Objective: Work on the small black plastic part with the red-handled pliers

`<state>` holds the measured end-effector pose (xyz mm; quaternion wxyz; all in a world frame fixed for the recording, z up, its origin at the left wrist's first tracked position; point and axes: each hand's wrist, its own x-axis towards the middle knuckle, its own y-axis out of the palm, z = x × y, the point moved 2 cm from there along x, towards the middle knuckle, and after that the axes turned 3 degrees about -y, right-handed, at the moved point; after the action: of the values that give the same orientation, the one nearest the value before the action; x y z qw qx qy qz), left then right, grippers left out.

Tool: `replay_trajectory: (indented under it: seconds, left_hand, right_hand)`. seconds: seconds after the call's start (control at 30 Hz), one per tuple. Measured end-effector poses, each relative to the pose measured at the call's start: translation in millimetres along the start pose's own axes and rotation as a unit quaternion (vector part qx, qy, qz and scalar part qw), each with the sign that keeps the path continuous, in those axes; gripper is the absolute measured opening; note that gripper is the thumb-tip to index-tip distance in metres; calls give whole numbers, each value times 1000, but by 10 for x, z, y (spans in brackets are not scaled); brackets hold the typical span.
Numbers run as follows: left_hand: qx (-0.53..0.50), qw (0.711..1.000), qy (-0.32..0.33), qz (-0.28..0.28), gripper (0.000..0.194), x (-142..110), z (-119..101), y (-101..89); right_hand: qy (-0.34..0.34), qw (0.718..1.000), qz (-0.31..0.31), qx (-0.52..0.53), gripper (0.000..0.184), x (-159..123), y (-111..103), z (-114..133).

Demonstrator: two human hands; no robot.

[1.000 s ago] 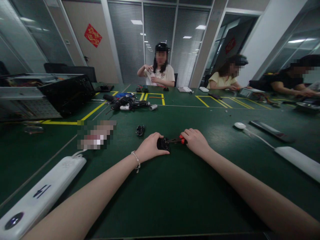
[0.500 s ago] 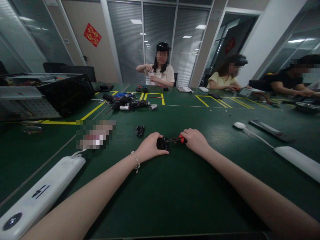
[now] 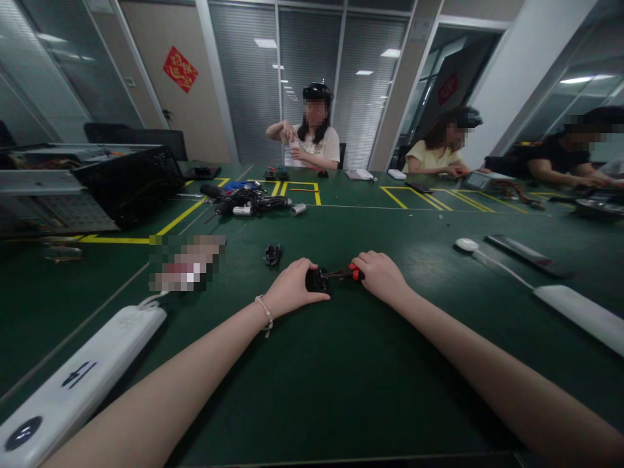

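Note:
Near the middle of the green table [image 3: 312, 364], my left hand [image 3: 294, 284] grips a small black plastic part [image 3: 316, 281] between thumb and fingers. My right hand [image 3: 381, 276] is closed round the red handles of a pair of pliers [image 3: 355, 272]. The dark jaws point left and reach the right side of the black part; whether they pinch it is too small to tell. Another small black piece [image 3: 272, 255] lies just beyond my left hand, touched by neither hand.
A white power bank-like device [image 3: 82, 383] lies at left, beside a blurred-out item [image 3: 188, 263]. An opened computer case [image 3: 131, 185] stands farther left. Tools and cables [image 3: 253, 200] lie ahead. At right are a white strip [image 3: 580, 312] and a dark bar [image 3: 529, 255]. Several people sit across.
The plier jaws have shifted very slightly against the black part. Both hands keep their places and their grips.

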<state>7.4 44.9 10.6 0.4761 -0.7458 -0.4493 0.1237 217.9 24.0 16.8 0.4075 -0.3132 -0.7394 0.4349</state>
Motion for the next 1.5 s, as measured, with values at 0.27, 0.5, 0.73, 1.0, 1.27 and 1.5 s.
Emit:
replay_trajectory:
  seconds: [0.27,0.5,0.73,1.0,1.27,1.5]
  left_hand:
    - [-7,1000,-1,1,62,-1,16,5]
    - [-16,1000,-11,10,59,-10,-16,-13]
    - [-17,1000,-12,7,60,-9,-24,-23]
    - [-13,1000,-12,10,61,0,-14,-12]
    - [-25,999,-24,25,61,-5,-40,-40]
    - [-28,999,-31,22,60,-6,-58,-43]
  right_hand:
    - [5,1000,-9,-8,26,-26,-28,32]
    - [0,1000,-7,3,27,-17,-9,2]
    - [-2,1000,6,20,27,-2,-31,-5]
    - [-3,1000,17,24,29,16,-10,-17]
    - [-3,1000,3,7,27,-8,-19,-1]
    - [5,1000,5,0,28,-20,-45,19]
